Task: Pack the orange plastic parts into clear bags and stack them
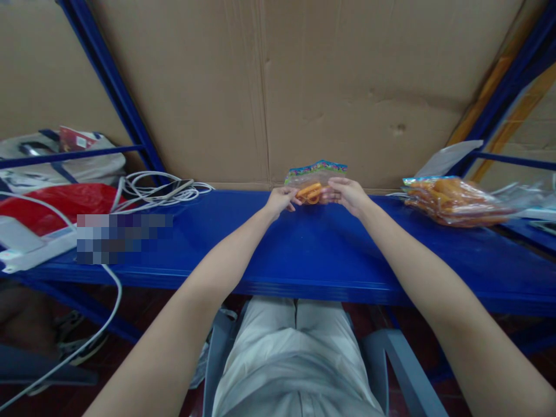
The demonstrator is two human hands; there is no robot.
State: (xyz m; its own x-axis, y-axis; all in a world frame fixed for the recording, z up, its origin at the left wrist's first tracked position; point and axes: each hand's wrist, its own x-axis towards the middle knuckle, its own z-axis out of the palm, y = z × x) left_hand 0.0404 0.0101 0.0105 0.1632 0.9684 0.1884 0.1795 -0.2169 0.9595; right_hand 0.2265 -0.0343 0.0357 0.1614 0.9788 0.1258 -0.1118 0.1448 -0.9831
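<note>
A small clear plastic bag (319, 178) with a colourful blue and green top strip stands near the back of the blue shelf, with something orange and looped (310, 193) inside its lower part. My left hand (281, 201) pinches the bag's left side, fingers closed by the orange content. On the opposite side, my right hand (347, 194) grips the bag's right edge between thumb and fingers. Part of the content is hidden by my fingers, and its exact kind is too small to make out.
Larger plastic bags of orange items (456, 200) lie at the right. A coiled white cable (163, 191), red bag (56, 202), white power strip (41, 249) and canvas bag (65, 168) are at the left. Cardboard (304, 87) backs the blue shelf (321, 255).
</note>
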